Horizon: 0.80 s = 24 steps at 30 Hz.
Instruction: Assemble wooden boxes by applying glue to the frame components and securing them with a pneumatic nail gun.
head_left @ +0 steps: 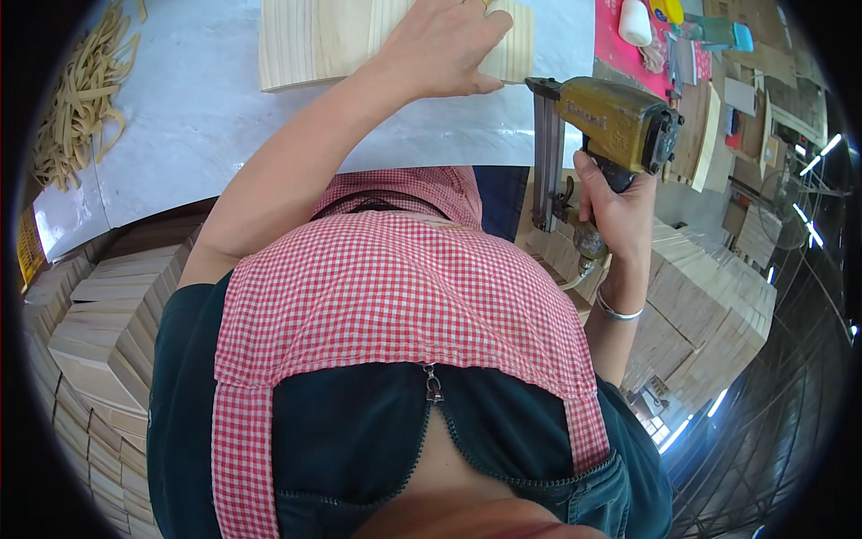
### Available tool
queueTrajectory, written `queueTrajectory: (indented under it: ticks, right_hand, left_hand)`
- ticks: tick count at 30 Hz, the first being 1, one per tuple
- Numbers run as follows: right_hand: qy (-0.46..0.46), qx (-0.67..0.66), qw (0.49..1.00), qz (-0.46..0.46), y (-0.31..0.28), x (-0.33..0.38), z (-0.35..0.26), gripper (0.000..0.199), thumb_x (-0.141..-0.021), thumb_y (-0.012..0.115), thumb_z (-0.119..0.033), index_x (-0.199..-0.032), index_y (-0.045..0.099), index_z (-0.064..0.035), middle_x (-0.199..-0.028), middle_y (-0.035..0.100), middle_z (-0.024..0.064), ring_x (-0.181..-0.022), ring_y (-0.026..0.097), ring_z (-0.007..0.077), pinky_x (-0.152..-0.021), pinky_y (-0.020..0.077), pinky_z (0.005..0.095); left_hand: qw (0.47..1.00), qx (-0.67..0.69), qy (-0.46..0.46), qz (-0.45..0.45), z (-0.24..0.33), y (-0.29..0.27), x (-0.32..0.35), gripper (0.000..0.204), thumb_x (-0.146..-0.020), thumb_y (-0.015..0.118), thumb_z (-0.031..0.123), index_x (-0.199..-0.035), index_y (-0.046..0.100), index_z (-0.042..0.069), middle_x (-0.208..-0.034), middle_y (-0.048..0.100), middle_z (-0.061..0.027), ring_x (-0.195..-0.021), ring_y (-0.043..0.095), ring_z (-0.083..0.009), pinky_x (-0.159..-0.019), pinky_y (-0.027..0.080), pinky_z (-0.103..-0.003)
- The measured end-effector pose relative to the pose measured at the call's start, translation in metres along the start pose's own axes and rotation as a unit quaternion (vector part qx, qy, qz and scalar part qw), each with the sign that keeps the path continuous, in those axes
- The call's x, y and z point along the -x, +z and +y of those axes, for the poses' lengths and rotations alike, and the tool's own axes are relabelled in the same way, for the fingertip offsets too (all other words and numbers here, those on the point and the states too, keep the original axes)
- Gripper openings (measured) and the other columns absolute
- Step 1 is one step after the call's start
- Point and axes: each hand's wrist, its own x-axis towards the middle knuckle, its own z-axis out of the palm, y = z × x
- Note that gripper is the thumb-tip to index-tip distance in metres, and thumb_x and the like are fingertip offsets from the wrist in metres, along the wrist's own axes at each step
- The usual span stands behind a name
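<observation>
My right hand is wrapped round the grip of a yellow and black pneumatic nail gun. Its long grey magazine stands upright on the gun's left side, beside the table edge. The gun's nose is close to the right end of a pale wooden board on the table. Across that board lies my left hand, thumb and forefinger spread apart near its right end. The upper picture edge cuts off part of the left hand's fingers.
A pile of tan strips lies at the table's far left. On the right are a red surface with a white roll and a teal bottle. Stacked wooden boards stand on the left and right of me.
</observation>
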Motion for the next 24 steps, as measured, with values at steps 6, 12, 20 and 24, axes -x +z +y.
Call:
queueTrajectory:
  ticks: [6,12,20,24]
  right_hand:
    - [0.007,0.011,1.000,-0.003,0.001,-0.004,-0.007,0.015,-0.088,0.073,-0.008,-0.079,0.066,0.0008,-0.055,0.056,0.0012,-0.040,0.047,0.0088,-0.038,0.0361,0.0231]
    - [-0.002,0.004,1.000,0.020,0.007,-0.020,-0.017,0.016,-0.089,0.073,-0.010,-0.080,0.066,0.0014,-0.054,0.056,0.0014,-0.040,0.048,0.0090,-0.038,0.0360,0.0228]
    - [0.011,0.013,1.000,0.007,0.009,-0.031,-0.021,0.017,-0.089,0.074,-0.011,-0.081,0.066,0.0020,-0.054,0.056,0.0015,-0.040,0.048,0.0091,-0.038,0.0356,0.0226]
    - [0.018,0.006,1.000,-0.003,0.007,-0.034,-0.023,0.017,-0.089,0.074,-0.012,-0.083,0.066,0.0019,-0.053,0.055,0.0012,-0.040,0.048,0.0091,-0.038,0.0356,0.0224]
  left_hand:
    - [1.000,0.023,-0.011,-0.017,-0.001,0.001,0.000,0.056,-0.074,0.079,0.043,-0.105,0.061,0.000,-0.128,0.056,-0.0254,-0.118,0.052,-0.0374,-0.106,0.036,-0.047]
    - [0.998,0.048,-0.027,-0.031,-0.002,0.000,-0.003,0.055,-0.073,0.080,0.041,-0.105,0.061,0.000,-0.127,0.056,-0.0259,-0.118,0.052,-0.0373,-0.106,0.035,-0.047]
    - [0.998,0.046,-0.022,-0.021,-0.004,0.000,-0.002,0.055,-0.074,0.080,0.042,-0.105,0.061,0.000,-0.128,0.056,-0.0259,-0.117,0.052,-0.0362,-0.105,0.035,-0.046]
    - [0.998,0.050,-0.023,-0.023,-0.004,0.000,-0.004,0.055,-0.074,0.081,0.042,-0.104,0.061,0.000,-0.130,0.055,-0.0264,-0.119,0.051,-0.0366,-0.106,0.035,-0.047]
